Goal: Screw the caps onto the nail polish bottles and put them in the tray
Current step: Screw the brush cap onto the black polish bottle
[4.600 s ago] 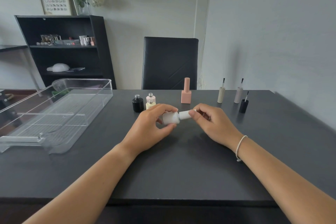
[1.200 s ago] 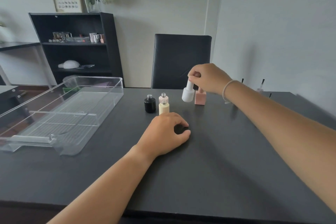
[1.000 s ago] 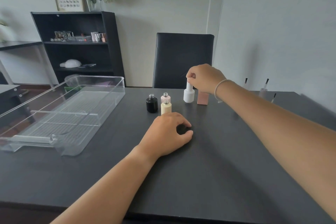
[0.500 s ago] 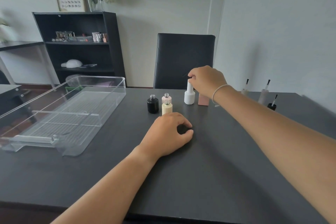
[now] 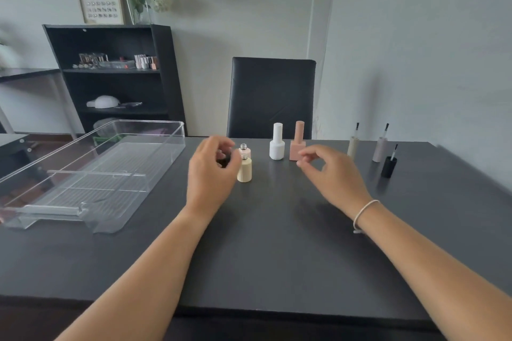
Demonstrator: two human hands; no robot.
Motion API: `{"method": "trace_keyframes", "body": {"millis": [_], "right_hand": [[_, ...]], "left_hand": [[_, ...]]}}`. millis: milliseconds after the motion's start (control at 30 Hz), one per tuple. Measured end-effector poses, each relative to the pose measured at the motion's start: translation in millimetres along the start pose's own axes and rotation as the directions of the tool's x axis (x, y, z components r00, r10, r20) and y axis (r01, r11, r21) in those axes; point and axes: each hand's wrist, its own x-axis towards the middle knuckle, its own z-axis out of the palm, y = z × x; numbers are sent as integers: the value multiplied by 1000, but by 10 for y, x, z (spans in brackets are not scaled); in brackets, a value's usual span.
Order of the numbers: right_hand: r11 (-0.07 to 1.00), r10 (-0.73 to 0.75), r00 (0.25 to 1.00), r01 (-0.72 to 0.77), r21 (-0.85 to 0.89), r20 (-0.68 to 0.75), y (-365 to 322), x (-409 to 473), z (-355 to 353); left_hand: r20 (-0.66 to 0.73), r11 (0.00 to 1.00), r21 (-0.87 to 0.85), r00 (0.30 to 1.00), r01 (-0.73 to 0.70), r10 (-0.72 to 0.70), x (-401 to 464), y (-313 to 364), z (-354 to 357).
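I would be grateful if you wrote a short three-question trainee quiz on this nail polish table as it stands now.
1. True or false: the clear plastic tray already holds a bottle.
2. How many brush caps stand loose at the right of the dark table?
3. Multiple choice: which stands directly left of the capped square pink bottle? A) capped white round bottle B) a black cap C) an open yellow bottle

Key
1. False; nothing lies in it.
2. Three: the beige cap, the grey cap and the black cap.
3. A. The uncapped cream bottle stands further left, by the left hand; the right hand holds nothing.
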Motion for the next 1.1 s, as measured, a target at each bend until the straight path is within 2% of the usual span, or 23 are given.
{"method": "trace_keyframes", "body": {"millis": [100,233,433,600,733,833,933,1033,1100], "right_hand": [[999,45,999,-44,26,-13,43,-40,-29],[997,72,997,-71,25,-27,81,-75,-49],[996,89,996,-89,23,-26,102,-73,-35],[995,92,994,-90,41,-57,100,-65,-64],[994,101,975,-91,58,-198,131,-57,-167],[989,146,911,-124,83,-386,204,-64,-305],[972,234,804,-203,117,-547,346,-77,-460],[937,342,711,-307,166,-614,500,-83,-552],[898,433,680,-384,216,-592,563,-83,-570]], "left_hand": [[-7,989,33,990,144,-144,91,-143,-34],[140,954,66,944,292,-299,169,-293,-23],[267,943,150,906,297,-328,225,-323,14],[253,941,171,910,293,-329,232,-332,31],[216,938,153,916,311,-338,216,-335,10],[168,943,64,928,327,-334,196,-294,-41],[120,959,9,952,284,-283,166,-216,-85],[90,965,-64,965,254,-248,135,-158,-121],[92,965,-107,969,240,-231,103,-122,-143]]}}
